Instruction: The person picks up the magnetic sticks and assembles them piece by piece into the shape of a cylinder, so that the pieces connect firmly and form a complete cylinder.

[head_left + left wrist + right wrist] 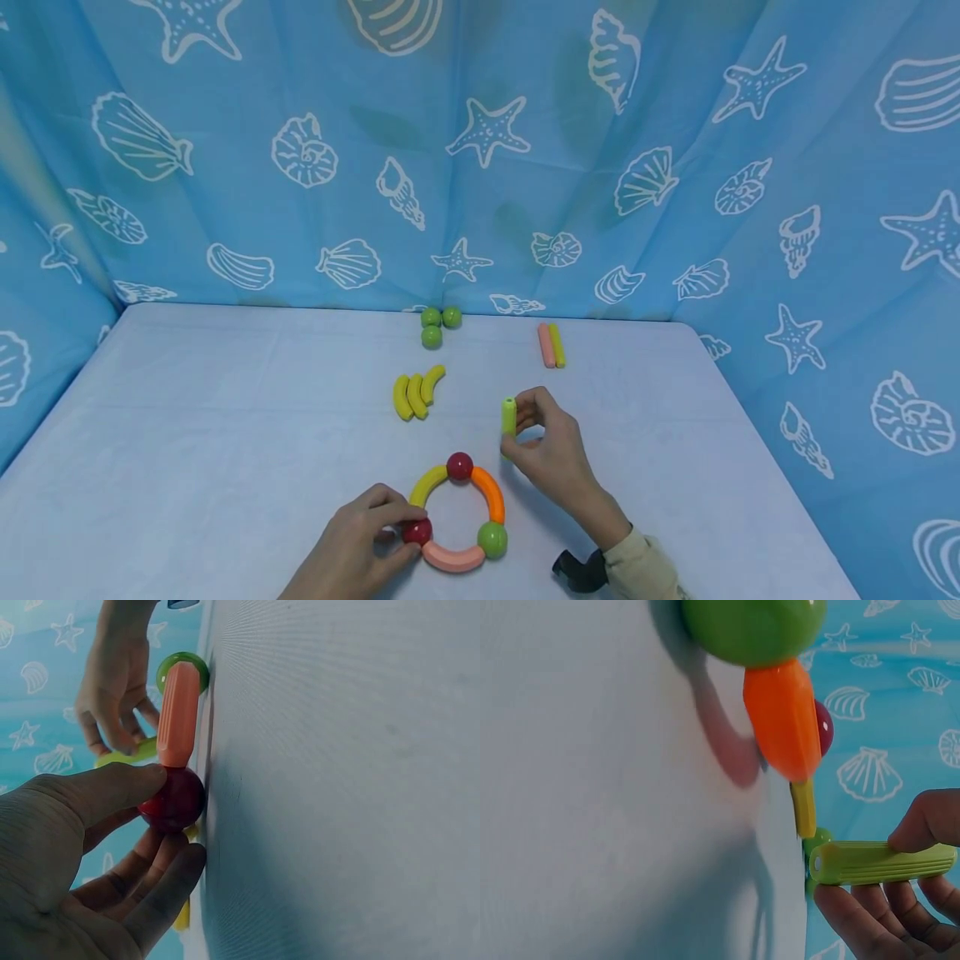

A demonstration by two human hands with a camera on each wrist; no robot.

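Blue shell-print curtain (487,200) behind white desk (225,433) in head view; left hand (356,537) pinches red ball (418,532) in ring (489,494), right hand (557,454) pinches green stick (509,417) near ring. Left wrist: red ball gripped from two sides. Right wrist: green stick raised off desk.

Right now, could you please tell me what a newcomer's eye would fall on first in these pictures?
Most likely the colorful ring low in the head view, where the left hand pinches a red ball on its left side. Next, the light-green stick held upright by the right hand, up and right of the ring. Behind the white table, the shell-patterned blue curtain fills the background.
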